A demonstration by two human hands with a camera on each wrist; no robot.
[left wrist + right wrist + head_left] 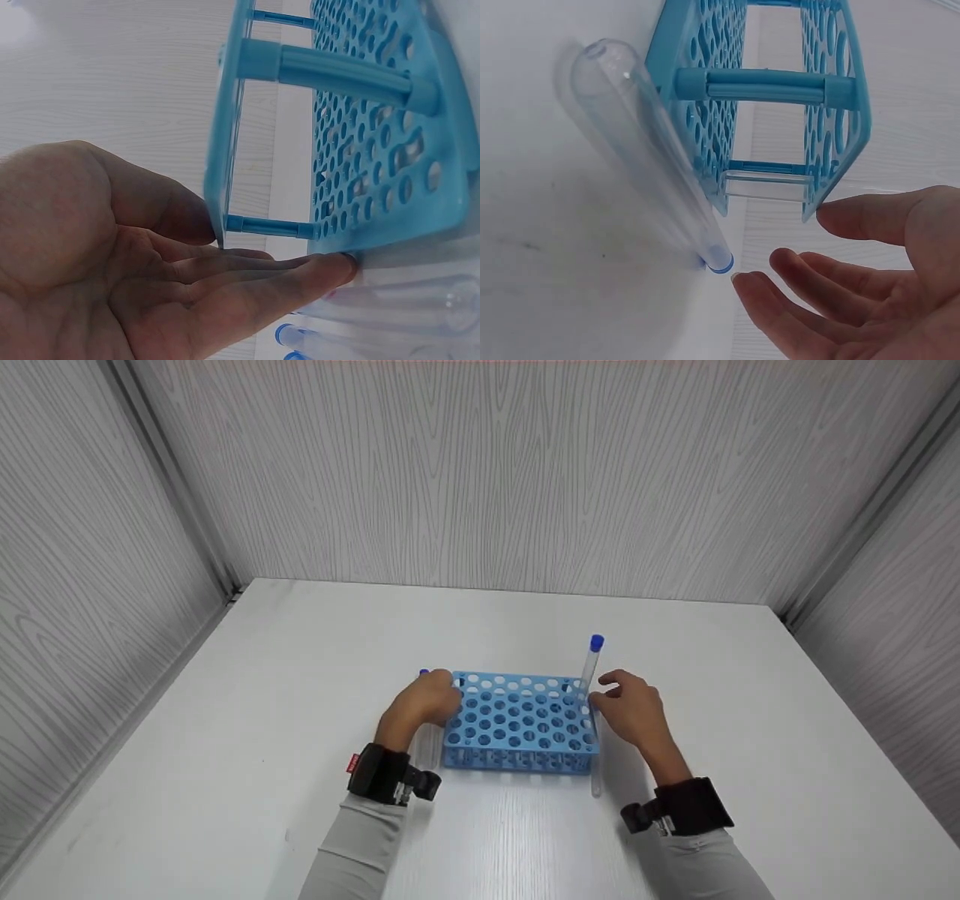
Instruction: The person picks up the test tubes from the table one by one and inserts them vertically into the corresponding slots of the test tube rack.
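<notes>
A blue test tube rack point(517, 746) with rows of round holes stands on the table between both hands. My left hand point(424, 701) holds its back left corner, the thumb on the top plate and the fingers along the end. At the back right corner, my right hand point(634, 711) touches the rack with its thumb; the other fingers are spread and hold nothing. A blue-capped test tube point(590, 666) stands slightly tilted in that corner of the rack. Along the rack's right end lies another clear tube point(641, 142) with a blue cap.
Clear tubes point(427, 746) with blue caps lie beside the rack's left end, partly hidden by the left hand. The white table point(495, 840) is bounded by a grey wood-grain panel point(480, 472) at the back and similar panels at both sides.
</notes>
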